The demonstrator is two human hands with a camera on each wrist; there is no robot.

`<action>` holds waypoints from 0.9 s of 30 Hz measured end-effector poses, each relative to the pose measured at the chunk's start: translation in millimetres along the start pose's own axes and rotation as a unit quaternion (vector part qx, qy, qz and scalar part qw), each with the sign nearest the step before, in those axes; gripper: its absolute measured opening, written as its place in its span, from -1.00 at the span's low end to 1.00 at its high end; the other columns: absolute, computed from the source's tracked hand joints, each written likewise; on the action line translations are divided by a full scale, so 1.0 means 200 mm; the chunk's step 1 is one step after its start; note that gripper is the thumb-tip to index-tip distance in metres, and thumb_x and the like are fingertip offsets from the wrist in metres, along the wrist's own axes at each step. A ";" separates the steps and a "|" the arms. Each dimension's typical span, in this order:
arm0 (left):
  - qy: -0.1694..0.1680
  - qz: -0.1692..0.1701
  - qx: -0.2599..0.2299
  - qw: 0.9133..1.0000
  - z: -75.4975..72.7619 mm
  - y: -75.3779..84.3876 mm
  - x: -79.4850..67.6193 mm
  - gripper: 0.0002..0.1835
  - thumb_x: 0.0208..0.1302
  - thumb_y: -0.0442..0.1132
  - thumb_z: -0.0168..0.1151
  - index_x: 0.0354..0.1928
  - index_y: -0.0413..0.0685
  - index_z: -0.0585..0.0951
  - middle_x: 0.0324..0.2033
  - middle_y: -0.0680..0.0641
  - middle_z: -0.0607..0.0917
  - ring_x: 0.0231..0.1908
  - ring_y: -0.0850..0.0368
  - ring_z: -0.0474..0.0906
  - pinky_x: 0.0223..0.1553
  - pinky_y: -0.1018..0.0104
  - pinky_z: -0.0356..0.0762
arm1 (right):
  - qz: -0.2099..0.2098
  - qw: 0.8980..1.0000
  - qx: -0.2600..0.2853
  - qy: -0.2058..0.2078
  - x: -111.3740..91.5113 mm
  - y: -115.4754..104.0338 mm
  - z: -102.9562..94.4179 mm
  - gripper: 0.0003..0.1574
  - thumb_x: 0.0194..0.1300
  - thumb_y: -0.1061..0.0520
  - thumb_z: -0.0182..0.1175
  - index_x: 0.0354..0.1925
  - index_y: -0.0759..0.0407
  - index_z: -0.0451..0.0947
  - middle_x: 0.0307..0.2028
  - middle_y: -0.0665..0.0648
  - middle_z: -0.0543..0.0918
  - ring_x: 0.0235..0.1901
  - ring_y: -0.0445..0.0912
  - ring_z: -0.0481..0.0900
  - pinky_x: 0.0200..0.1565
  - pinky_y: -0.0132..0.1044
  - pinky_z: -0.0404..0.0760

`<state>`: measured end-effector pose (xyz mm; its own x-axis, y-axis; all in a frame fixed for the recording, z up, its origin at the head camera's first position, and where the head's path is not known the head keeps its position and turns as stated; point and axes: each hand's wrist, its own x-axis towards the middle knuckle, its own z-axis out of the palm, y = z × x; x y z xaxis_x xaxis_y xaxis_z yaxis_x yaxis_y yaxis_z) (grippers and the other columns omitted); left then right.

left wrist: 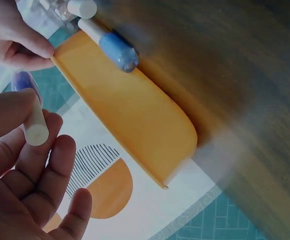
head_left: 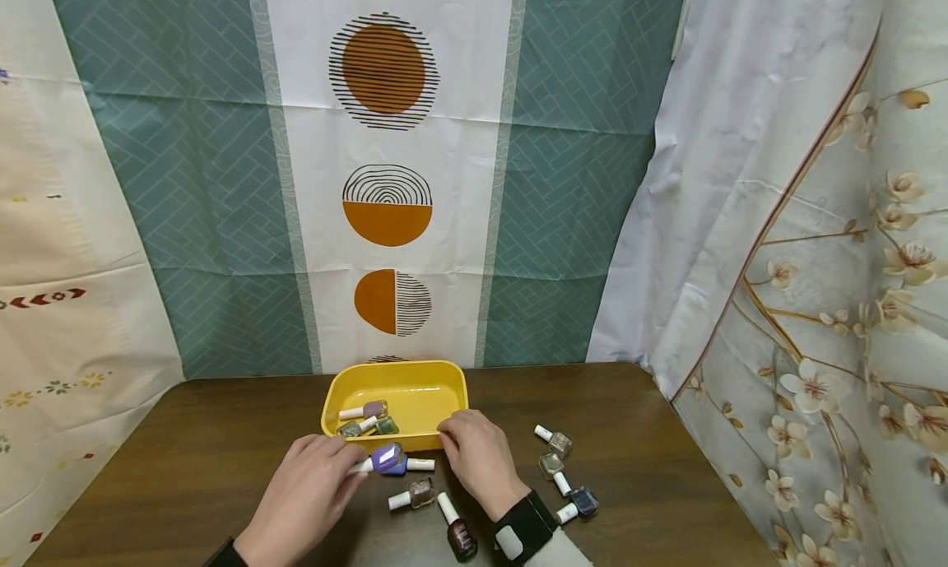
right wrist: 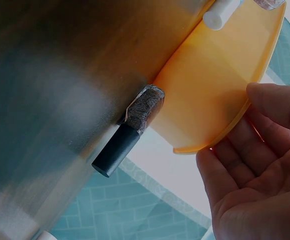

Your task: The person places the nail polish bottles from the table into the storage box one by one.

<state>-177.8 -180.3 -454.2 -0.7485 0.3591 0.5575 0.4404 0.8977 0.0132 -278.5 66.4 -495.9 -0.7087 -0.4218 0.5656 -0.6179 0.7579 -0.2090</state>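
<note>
My left hand pinches a purple nail polish bottle by its white cap, just in front of the yellow tray. In the left wrist view the cap lies between thumb and fingers. My right hand grips the tray's near right rim between thumb and fingers. Inside the tray lie a mauve bottle, a green bottle and a grey-green glitter bottle. A blue bottle lies on the table against the tray's front, partly hidden by the purple one in the head view.
A brownish glitter bottle and a dark red bottle lie nearer me on the brown table. To the right are two glitter bottles and a dark blue bottle. A black-capped glitter bottle shows in the right wrist view.
</note>
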 end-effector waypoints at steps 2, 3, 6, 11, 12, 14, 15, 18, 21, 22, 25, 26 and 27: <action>-0.007 -0.010 -0.001 1.000 0.01 0.00 0.01 -0.81 0.12 -0.09 0.48 -0.28 0.14 0.64 -0.37 0.24 0.58 -0.24 0.23 0.54 0.02 0.05 0.40 | 0.002 1.000 0.000 -0.002 0.00 0.00 0.00 -0.91 0.28 0.04 0.34 -0.25 -0.03 0.73 -0.30 -0.16 0.65 -0.19 -0.20 0.57 -0.15 -0.27 0.58; -0.011 -0.014 0.000 1.000 0.01 0.00 0.02 -0.81 0.13 -0.08 0.47 -0.28 0.14 0.64 -0.37 0.24 0.58 -0.24 0.23 0.54 0.03 0.04 0.40 | 0.003 1.000 0.001 -0.004 0.00 0.00 0.00 -0.91 0.29 0.03 0.33 -0.24 -0.03 0.74 -0.30 -0.16 0.65 -0.19 -0.20 0.57 -0.15 -0.28 0.58; -0.018 -0.022 0.003 1.000 0.02 0.00 0.04 -0.81 0.14 -0.06 0.46 -0.27 0.15 0.64 -0.37 0.24 0.57 -0.25 0.22 0.53 0.04 0.01 0.39 | 0.007 1.000 0.003 -0.011 0.00 0.00 0.00 -0.90 0.31 0.03 0.32 -0.23 -0.04 0.74 -0.28 -0.16 0.65 -0.18 -0.21 0.57 -0.13 -0.28 0.57; -0.005 -0.027 0.009 1.000 0.04 -0.02 0.07 -0.79 0.14 -0.05 0.46 -0.25 0.10 0.66 -0.34 0.20 0.62 -0.24 0.20 0.54 0.06 -0.02 0.36 | 0.009 1.000 0.003 -0.014 0.00 0.00 0.00 -0.90 0.32 0.02 0.31 -0.22 -0.06 0.73 -0.27 -0.17 0.65 -0.17 -0.22 0.57 -0.12 -0.29 0.57; -0.002 -0.028 0.008 1.000 0.05 -0.02 0.08 -0.78 0.13 -0.05 0.47 -0.24 0.09 0.66 -0.33 0.19 0.63 -0.23 0.19 0.55 0.06 -0.02 0.36 | 0.009 1.000 0.003 -0.014 0.00 0.00 0.00 -0.90 0.32 0.02 0.31 -0.22 -0.06 0.73 -0.27 -0.17 0.65 -0.17 -0.22 0.57 -0.12 -0.29 0.57; 0.001 -0.030 0.007 1.000 0.06 -0.04 0.09 -0.76 0.11 -0.06 0.48 -0.23 0.07 0.67 -0.32 0.16 0.64 -0.23 0.17 0.56 0.07 -0.04 0.36 | 0.011 1.000 0.003 -0.016 0.00 0.00 0.00 -0.89 0.32 0.01 0.31 -0.21 -0.06 0.73 -0.27 -0.17 0.65 -0.17 -0.22 0.56 -0.11 -0.29 0.57; 0.000 -0.031 0.006 1.000 0.06 -0.04 0.10 -0.76 0.12 -0.06 0.48 -0.22 0.06 0.67 -0.31 0.16 0.64 -0.22 0.17 0.57 0.07 -0.05 0.36 | 0.012 1.000 0.002 -0.018 0.00 0.00 0.00 -0.89 0.32 0.01 0.30 -0.21 -0.06 0.73 -0.26 -0.17 0.65 -0.17 -0.22 0.56 -0.11 -0.29 0.57; -0.010 -0.041 0.007 0.999 0.08 -0.06 0.11 -0.73 0.10 -0.05 0.49 -0.20 0.04 0.68 -0.29 0.13 0.65 -0.21 0.15 0.57 0.09 -0.07 0.35 | 0.014 1.000 0.003 -0.021 0.00 0.00 0.00 -0.88 0.33 0.01 0.30 -0.21 -0.06 0.73 -0.26 -0.18 0.65 -0.17 -0.22 0.56 -0.11 -0.29 0.57; -0.020 -0.052 0.012 0.998 0.09 -0.07 0.14 -0.71 0.09 -0.03 0.49 -0.19 0.03 0.68 -0.34 0.13 0.63 -0.24 0.15 0.55 0.11 -0.09 0.34 | 0.015 1.000 0.003 -0.022 0.00 0.00 0.00 -0.88 0.33 0.00 0.30 -0.21 -0.06 0.73 -0.27 -0.18 0.64 -0.18 -0.22 0.56 -0.11 -0.29 0.57; -0.022 -0.057 0.013 0.998 0.10 -0.08 0.14 -0.70 0.09 -0.02 0.49 -0.19 0.02 0.69 -0.36 0.13 0.62 -0.26 0.15 0.54 0.11 -0.10 0.33 | 0.015 1.000 0.002 -0.022 0.00 0.00 0.00 -0.89 0.33 0.00 0.29 -0.21 -0.06 0.73 -0.27 -0.18 0.64 -0.18 -0.22 0.56 -0.11 -0.29 0.57; -0.021 -0.063 0.014 0.998 0.11 -0.08 0.16 -0.69 0.09 -0.03 0.50 -0.19 0.00 0.70 -0.42 0.14 0.57 -0.31 0.16 0.52 0.11 -0.11 0.33 | 0.015 1.000 0.002 -0.023 0.00 0.01 -0.01 -0.88 0.34 -0.01 0.29 -0.21 -0.07 0.73 -0.27 -0.18 0.64 -0.17 -0.22 0.56 -0.10 -0.29 0.56; -0.021 -0.066 0.013 0.998 0.11 -0.09 0.16 -0.69 0.09 -0.04 0.50 -0.18 -0.01 0.70 -0.43 0.14 0.57 -0.32 0.16 0.51 0.11 -0.11 0.33 | 0.015 1.000 0.002 -0.024 0.00 0.01 -0.01 -0.88 0.34 -0.01 0.28 -0.21 -0.07 0.72 -0.26 -0.18 0.64 -0.17 -0.22 0.56 -0.10 -0.29 0.57; -0.021 -0.069 0.012 0.997 0.11 -0.09 0.16 -0.69 0.09 -0.04 0.50 -0.18 -0.01 0.70 -0.42 0.14 0.57 -0.32 0.16 0.52 0.11 -0.11 0.33 | 0.014 1.000 0.002 -0.025 0.00 0.01 -0.01 -0.88 0.34 -0.01 0.28 -0.20 -0.07 0.73 -0.26 -0.18 0.65 -0.17 -0.22 0.56 -0.10 -0.29 0.56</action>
<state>-221.0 -178.5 -455.1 -0.8219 0.2414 0.5160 0.3198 0.9451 0.0673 -279.0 67.8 -494.9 -0.7422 -0.4242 0.5188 -0.5985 0.7679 -0.2283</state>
